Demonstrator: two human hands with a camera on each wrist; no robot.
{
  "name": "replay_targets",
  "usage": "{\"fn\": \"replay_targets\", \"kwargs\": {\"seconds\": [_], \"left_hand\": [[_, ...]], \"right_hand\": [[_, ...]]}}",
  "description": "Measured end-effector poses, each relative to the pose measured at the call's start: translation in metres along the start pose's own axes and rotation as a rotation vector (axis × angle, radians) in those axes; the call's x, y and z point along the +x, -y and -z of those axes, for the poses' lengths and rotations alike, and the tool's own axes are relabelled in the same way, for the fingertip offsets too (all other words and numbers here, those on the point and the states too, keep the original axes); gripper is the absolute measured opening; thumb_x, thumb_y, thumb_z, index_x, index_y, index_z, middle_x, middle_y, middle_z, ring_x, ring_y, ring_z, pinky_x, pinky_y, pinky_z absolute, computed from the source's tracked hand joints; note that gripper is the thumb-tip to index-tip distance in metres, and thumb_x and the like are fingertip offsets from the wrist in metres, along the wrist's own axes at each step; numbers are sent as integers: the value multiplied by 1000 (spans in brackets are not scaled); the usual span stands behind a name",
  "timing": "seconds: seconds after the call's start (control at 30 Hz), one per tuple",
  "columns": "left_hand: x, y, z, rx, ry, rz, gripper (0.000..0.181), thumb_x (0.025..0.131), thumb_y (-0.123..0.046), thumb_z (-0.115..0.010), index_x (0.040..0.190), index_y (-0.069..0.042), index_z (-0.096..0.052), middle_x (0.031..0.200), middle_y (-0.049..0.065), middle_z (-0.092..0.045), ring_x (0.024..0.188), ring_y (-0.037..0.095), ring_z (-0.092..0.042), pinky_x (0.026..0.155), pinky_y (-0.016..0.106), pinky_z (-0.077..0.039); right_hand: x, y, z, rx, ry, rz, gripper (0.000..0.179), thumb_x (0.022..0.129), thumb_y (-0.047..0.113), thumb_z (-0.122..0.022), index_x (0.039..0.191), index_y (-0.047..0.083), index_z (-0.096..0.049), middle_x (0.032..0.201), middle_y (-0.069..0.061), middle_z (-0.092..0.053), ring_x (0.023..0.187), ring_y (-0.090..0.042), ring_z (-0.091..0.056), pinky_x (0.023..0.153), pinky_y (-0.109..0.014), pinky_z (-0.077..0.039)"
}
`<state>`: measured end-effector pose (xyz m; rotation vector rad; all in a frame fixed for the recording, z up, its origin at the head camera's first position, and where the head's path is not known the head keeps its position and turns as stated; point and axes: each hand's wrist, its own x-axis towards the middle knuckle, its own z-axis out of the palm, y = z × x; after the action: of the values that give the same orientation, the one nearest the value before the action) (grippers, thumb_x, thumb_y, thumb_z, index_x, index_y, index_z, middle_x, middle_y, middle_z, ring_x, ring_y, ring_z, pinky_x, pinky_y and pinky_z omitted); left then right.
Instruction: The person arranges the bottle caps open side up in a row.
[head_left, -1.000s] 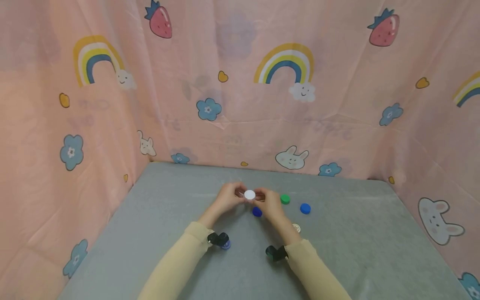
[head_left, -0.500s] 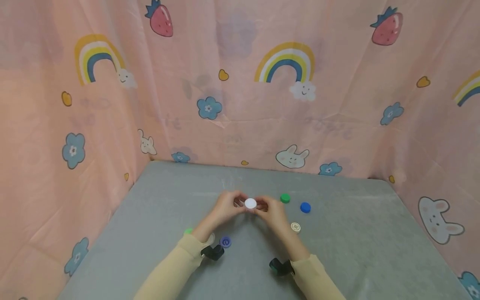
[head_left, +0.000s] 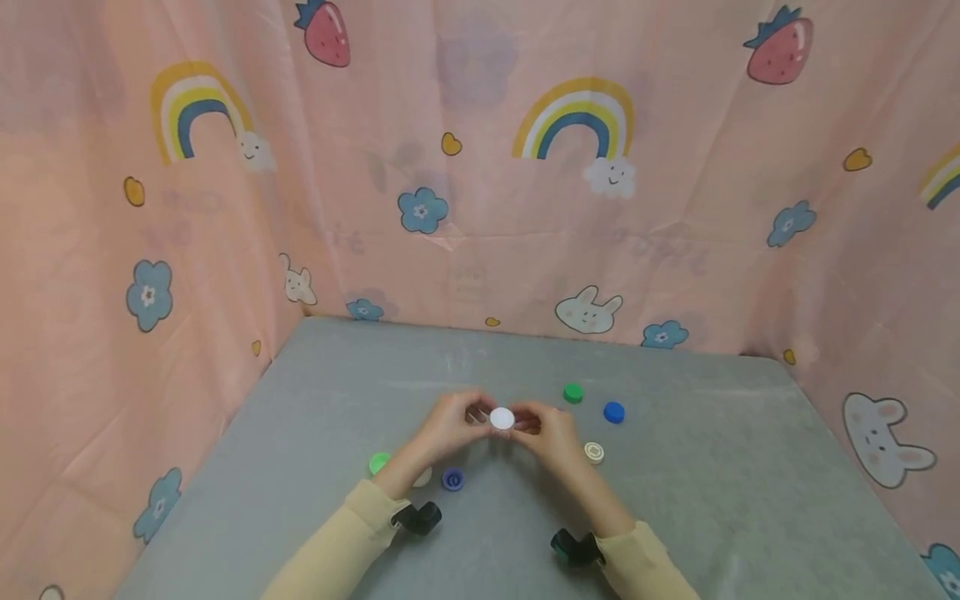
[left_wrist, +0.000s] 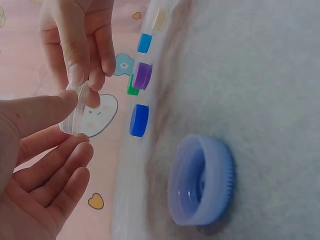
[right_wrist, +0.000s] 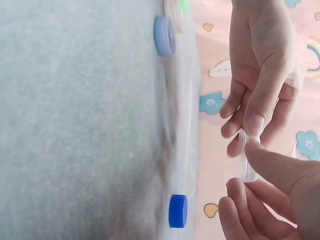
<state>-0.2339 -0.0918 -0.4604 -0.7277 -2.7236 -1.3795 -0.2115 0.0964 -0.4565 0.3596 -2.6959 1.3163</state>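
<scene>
Both hands pinch one small white translucent bottle cap (head_left: 502, 419), held up above the grey table. My left hand (head_left: 448, 425) grips its left edge, thumb on the near side, and my right hand (head_left: 551, 433) grips the right edge. The left wrist view shows the clear ridged side of the cap (left_wrist: 75, 117) between the fingertips, thumbs close together. In the right wrist view the cap (right_wrist: 249, 162) is seen edge-on, partly covered by a thumb. A dark blue cap (left_wrist: 139, 120) appears past the hands in the left wrist view; in the head view the hands hide it.
Right of the hands lie a green cap (head_left: 573, 393), a blue cap (head_left: 614, 412) and a cream cap (head_left: 594, 452). An upturned periwinkle cap (head_left: 453, 479), a light green cap (head_left: 379, 463) and a partly hidden pale cap (head_left: 423, 477) lie near my left forearm. A patterned pink curtain (head_left: 465, 275) borders the table.
Both hands have come closer to me with the white cap between them. They now cover the dark blue cap, while the light green and pale caps have come out from behind the left arm.
</scene>
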Motion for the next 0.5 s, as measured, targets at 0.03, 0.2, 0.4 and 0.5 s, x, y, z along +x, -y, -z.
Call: {"fn": "replay_targets", "kwargs": {"seconds": [0.03,0.2,0.4,0.5], "left_hand": [[-1,0,0,-3,3,-7,26,78,-19,-78,101,-12,-67,95,1,-69,83,13,-64,72,24,-52],[-9,-1,0,9,7,-38,24,77,-21,-79,97,-14,-68,93,-2,-69,82,12,-64,73,26,-52],[-20,-5,0,-10,24,-36,24,77,-23,-79,97,-14,-69,92,-2,-69,82,11,-63,73,31,-54],[-25,-5,1,-12,31,-36,24,77,-23,-79,96,-13,-69,91,-2,-69,81,11,-64,72,30,-54]], "right_hand": [[-1,1,1,0,5,6,29,74,14,-80,101,7,-70,92,-7,-72,79,-17,-69,72,-29,-56],[-7,-1,3,3,44,41,28,74,18,-80,98,8,-71,93,-6,-73,77,-14,-69,71,-28,-56],[-15,-1,6,-2,108,64,30,75,24,-80,100,10,-71,88,-1,-72,74,-9,-67,69,-25,-56],[-18,-2,5,-7,139,89,30,76,25,-79,101,11,-71,88,-1,-72,74,-8,-67,68,-22,-55]]}}
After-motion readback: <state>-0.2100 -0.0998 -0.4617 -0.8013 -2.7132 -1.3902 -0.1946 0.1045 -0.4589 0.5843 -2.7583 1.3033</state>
